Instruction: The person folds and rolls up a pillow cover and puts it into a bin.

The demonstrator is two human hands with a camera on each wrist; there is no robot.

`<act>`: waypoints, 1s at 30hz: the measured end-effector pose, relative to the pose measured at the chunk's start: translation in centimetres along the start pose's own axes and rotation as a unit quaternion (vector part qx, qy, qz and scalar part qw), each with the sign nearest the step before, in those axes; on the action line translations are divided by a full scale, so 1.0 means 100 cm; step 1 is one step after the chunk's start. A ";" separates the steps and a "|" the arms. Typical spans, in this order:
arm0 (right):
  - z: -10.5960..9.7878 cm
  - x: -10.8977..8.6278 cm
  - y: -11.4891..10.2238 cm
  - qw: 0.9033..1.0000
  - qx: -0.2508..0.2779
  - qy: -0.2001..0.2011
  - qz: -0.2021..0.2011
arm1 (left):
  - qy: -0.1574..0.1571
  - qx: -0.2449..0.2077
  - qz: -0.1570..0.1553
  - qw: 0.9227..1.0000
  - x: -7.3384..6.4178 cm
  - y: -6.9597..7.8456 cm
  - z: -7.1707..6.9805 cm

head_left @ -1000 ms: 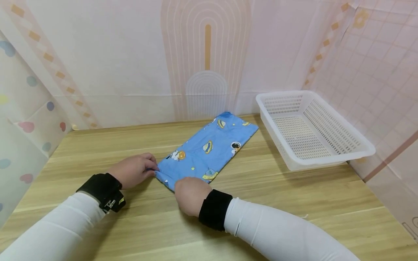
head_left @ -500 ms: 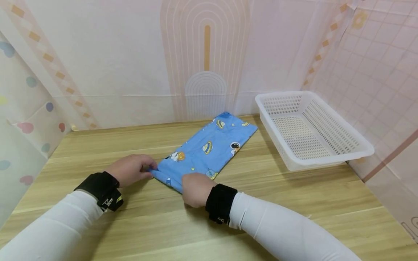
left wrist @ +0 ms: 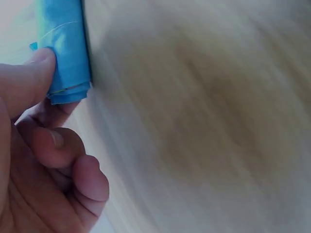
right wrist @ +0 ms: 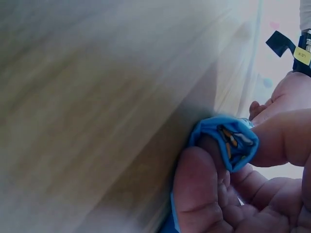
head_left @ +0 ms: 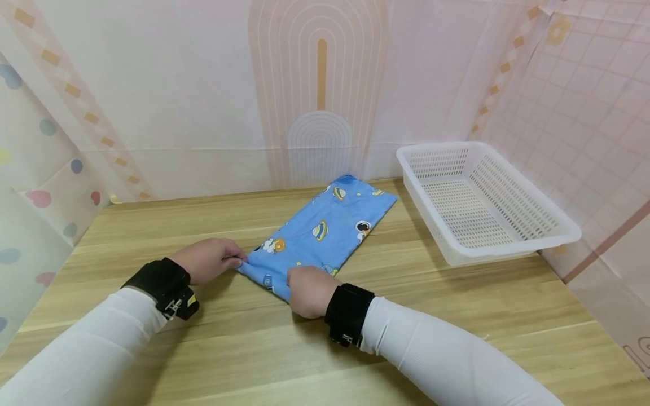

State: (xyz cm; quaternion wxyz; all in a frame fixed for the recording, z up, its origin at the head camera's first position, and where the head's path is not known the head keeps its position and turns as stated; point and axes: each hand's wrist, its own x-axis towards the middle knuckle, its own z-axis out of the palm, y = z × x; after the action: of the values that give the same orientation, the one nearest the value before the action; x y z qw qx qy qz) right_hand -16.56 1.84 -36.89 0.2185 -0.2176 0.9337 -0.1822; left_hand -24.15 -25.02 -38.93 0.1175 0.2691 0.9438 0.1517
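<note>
Blue cloth (head_left: 320, 231), printed with planets, astronauts and stars, lies flat and slanted on the wooden counter (head_left: 244, 358), its near end rolled into a narrow tube. Taking the cloth as landmark: left hand (head_left: 207, 260) at its near left corner, pinching the roll between thumb and fingers; in the left wrist view the remaining fingers are curled below the roll's end. Right hand (head_left: 311, 292) at the cloth's near right corner, gripping the other end of the roll; the right wrist view shows thumb and fingers around it, with orange and white print inside the coil. White plastic basket (head_left: 515, 248), slotted sides and base, to the right of the cloth and apart from it. Patterned wall covering (head_left: 203, 90) behind the cloth's far end. Black bands (head_left: 350, 314) on both wrists, white sleeves (head_left: 447, 352) nearer the person than the cloth.
</note>
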 end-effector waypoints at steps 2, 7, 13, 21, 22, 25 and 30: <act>0.000 -0.001 0.000 1.000 0.008 0.003 0.010 | -0.008 -0.003 -0.007 1.000 0.003 0.001 -0.001; 0.000 -0.002 0.000 1.000 0.014 0.016 0.015 | -0.020 -0.019 -0.026 0.999 0.007 0.007 -0.005; 0.004 -0.001 0.001 0.996 -0.071 0.035 -0.030 | -0.023 -0.044 -0.041 0.998 0.010 0.011 -0.009; 0.009 -0.006 0.000 0.986 -0.141 0.083 -0.043 | 0.012 -0.031 -0.071 0.997 0.011 0.018 -0.004; 0.010 -0.007 0.000 0.983 -0.153 0.093 -0.047 | 0.022 -0.027 -0.073 0.997 0.011 0.018 -0.002; 0.012 -0.010 -0.002 0.975 -0.182 0.113 -0.060 | 0.047 -0.012 -0.060 0.997 0.008 0.021 0.003; 0.014 -0.012 -0.004 0.971 -0.202 0.109 -0.069 | 0.086 0.017 -0.002 0.996 -0.001 0.017 0.010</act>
State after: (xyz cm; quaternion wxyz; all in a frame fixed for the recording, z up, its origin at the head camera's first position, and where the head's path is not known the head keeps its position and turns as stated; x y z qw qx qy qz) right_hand -14.75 1.73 -37.44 0.0542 -0.3000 0.9520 -0.0273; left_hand -22.97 -23.46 -39.28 0.0320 0.2555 0.9532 0.1582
